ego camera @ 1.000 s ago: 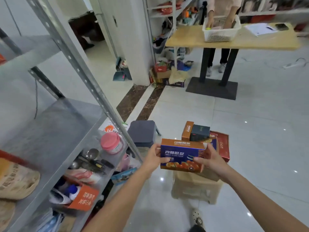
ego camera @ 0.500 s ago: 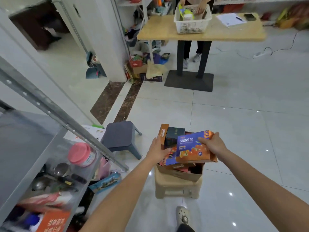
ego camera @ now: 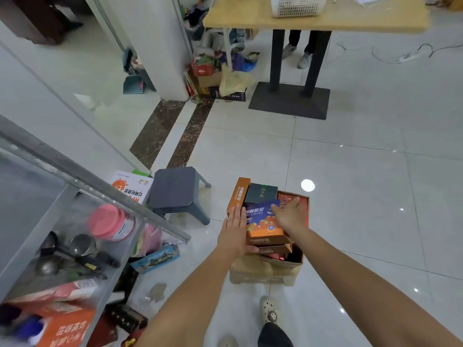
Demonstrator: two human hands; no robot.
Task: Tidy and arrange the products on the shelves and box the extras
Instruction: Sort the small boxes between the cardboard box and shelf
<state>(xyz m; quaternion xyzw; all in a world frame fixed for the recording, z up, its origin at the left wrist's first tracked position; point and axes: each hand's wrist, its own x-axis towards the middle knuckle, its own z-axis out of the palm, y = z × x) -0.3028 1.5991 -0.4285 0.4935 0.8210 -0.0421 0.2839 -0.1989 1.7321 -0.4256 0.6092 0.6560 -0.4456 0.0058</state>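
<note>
A blue-and-orange product box (ego camera: 263,221) lies on top of other boxes in a brown cardboard carton (ego camera: 275,267), which sits on a beige stool (ego camera: 250,278). My left hand (ego camera: 234,231) lies flat against the box's left side, fingers straight. My right hand (ego camera: 288,214) rests palm down on its upper right corner with fingers spread. Neither hand grips it. An upright orange box (ego camera: 239,196), a dark green box (ego camera: 260,194) and a red box (ego camera: 304,204) stand at the carton's far side. The metal shelf (ego camera: 87,181) is at my left.
The shelf holds a pink-lidded jar (ego camera: 109,221), ladles and orange packs. A grey stool (ego camera: 175,191) stands beside the shelf. Ahead, another person's feet (ego camera: 304,60) show behind a wooden table (ego camera: 325,18) with a black base (ego camera: 288,101) and a white basket (ego camera: 295,6). My foot (ego camera: 269,311) is below the carton.
I carried the blue-and-orange box from near the shelf over to the carton and set it down inside. Both hands have loosened from gripping it to lying flat on it. My view tilted down.
</note>
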